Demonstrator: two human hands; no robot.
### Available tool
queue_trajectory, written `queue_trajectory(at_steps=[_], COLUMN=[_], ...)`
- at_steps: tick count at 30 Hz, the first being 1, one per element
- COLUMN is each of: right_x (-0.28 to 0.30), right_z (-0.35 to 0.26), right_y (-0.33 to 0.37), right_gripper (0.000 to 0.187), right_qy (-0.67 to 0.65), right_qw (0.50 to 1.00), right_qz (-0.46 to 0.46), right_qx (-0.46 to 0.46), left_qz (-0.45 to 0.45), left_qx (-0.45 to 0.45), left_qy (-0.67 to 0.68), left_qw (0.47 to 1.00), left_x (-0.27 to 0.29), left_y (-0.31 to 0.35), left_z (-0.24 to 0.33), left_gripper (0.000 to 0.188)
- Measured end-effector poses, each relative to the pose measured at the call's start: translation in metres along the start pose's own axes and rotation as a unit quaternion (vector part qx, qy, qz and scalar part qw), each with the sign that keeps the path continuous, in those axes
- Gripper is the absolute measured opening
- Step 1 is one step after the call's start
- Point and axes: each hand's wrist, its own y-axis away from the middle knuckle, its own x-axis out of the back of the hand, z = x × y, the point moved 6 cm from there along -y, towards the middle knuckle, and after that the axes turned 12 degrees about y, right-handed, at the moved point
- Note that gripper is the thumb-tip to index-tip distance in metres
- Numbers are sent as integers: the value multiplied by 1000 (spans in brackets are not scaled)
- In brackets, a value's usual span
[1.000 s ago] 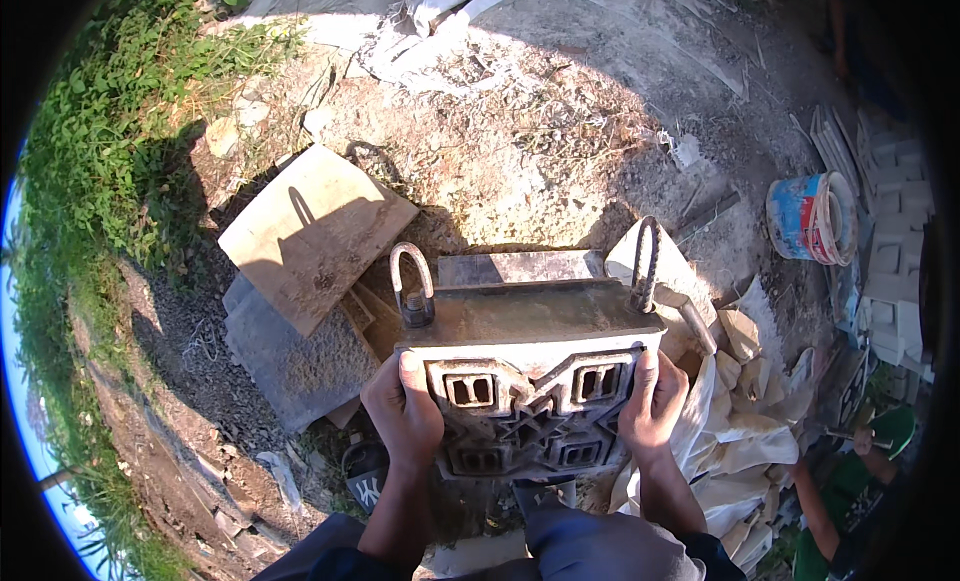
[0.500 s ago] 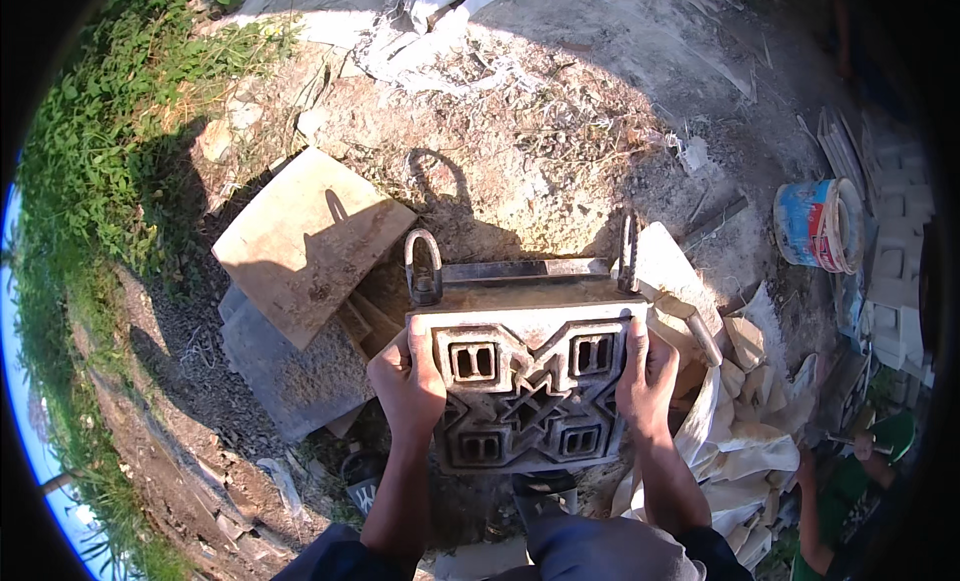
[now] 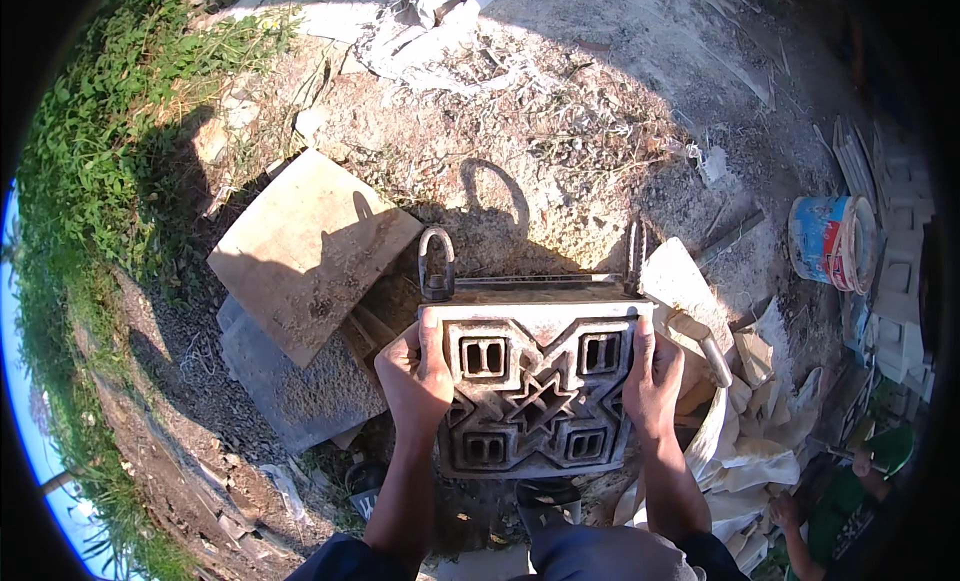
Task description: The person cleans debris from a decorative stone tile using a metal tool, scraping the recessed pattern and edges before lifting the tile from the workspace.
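Observation:
Between my hands is a heavy rectangular block mould (image 3: pixel 543 401), its patterned face turned up toward me. That face carries four square openings and a star shape at the centre. My left hand (image 3: pixel 416 383) grips the left side, thumb along the upper corner. On the opposite side my right hand (image 3: pixel 653 383) holds on the same way. Two rusty loop handles, a left one (image 3: pixel 449 253) and a right one (image 3: pixel 635 261), stand up at the far edge. The fingers under the mould are partly hidden.
Left of the mould lie a tan board (image 3: pixel 310 251) and a grey slab (image 3: pixel 285 381). White sacking and broken pieces (image 3: pixel 745 461) heap up at the right, near a blue and red bucket (image 3: pixel 825 243). A person in green (image 3: pixel 850 501) is at the lower right.
The mould has tilted slightly, so less of its upper side shows. It and my hands sit a little farther right in view, and the bucket appears lower. Both hands keep their grip.

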Motion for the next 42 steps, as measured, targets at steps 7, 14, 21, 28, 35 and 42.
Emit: queue_trajectory(at_steps=[7, 14, 21, 28, 35, 42], right_x=[-7, -8, -10, -9, -11, -5], right_z=[9, 3, 10, 8, -3, 26], right_y=[-14, -15, -11, -19, -17, -12], right_gripper=[47, 41, 47, 43, 48, 46], right_qy=[45, -11, -6, 41, 19, 87], right_qw=[999, 1000, 999, 998, 1000, 984], right_qz=[-16, -17, -40, -36, 3, 122], right_qx=[0, 9, -18, -3, -2, 96], left_qz=[-10, -14, -2, 14, 0, -32], left_qx=[34, -1, -2, -3, 0, -25], left_qy=[17, -126, -78, -70, -31, -97], left_qw=[999, 992, 997, 997, 1000, 994], left_x=[-5, -4, -3, -6, -4, 12], left_y=[-10, -8, -8, -12, -12, 17], left_z=[-12, 0, -3, -12, 2, -9], left_gripper=[42, 49, 46, 46, 41, 22])
